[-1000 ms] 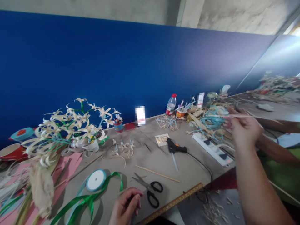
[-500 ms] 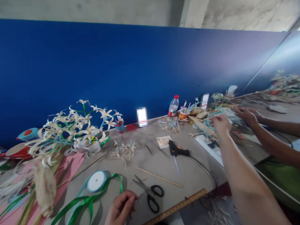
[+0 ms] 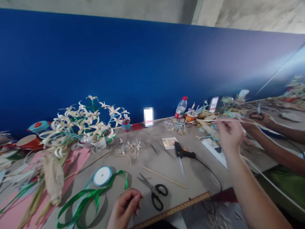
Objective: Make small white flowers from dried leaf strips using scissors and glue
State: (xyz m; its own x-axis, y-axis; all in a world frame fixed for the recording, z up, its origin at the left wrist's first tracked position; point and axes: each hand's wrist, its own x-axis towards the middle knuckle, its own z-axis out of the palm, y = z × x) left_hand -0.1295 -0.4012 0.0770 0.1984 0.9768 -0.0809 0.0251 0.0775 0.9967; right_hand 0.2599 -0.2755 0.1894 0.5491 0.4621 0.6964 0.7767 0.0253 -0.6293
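My right hand (image 3: 230,136) is raised over the right side of the table, near the white power strip (image 3: 214,152). Its fingers pinch a thin pale strip (image 3: 206,120), stretched roughly level to the left. Low in the middle, my left hand (image 3: 127,206) rests near the table's front edge, its fingers curled and the thumb pressed in; what they hold, if anything, is hidden. Black-handled scissors (image 3: 156,192) lie half open just right of it. Left of that hand are a green ribbon (image 3: 90,192) and a white ribbon spool (image 3: 102,175).
A black glue gun (image 3: 184,151) lies mid-table, a thin wooden stick (image 3: 164,177) before it. White husk flowers (image 3: 83,117) stand at the left, a bottle (image 3: 181,108) at the back. A co-worker's hands (image 3: 264,119) are at the right, beside dark-handled scissors (image 3: 256,115).
My right hand has come leftward from the far right, still pinching the strip. My left hand has stayed put. Scissors now show at the co-worker's hands. The view has turned slightly left.
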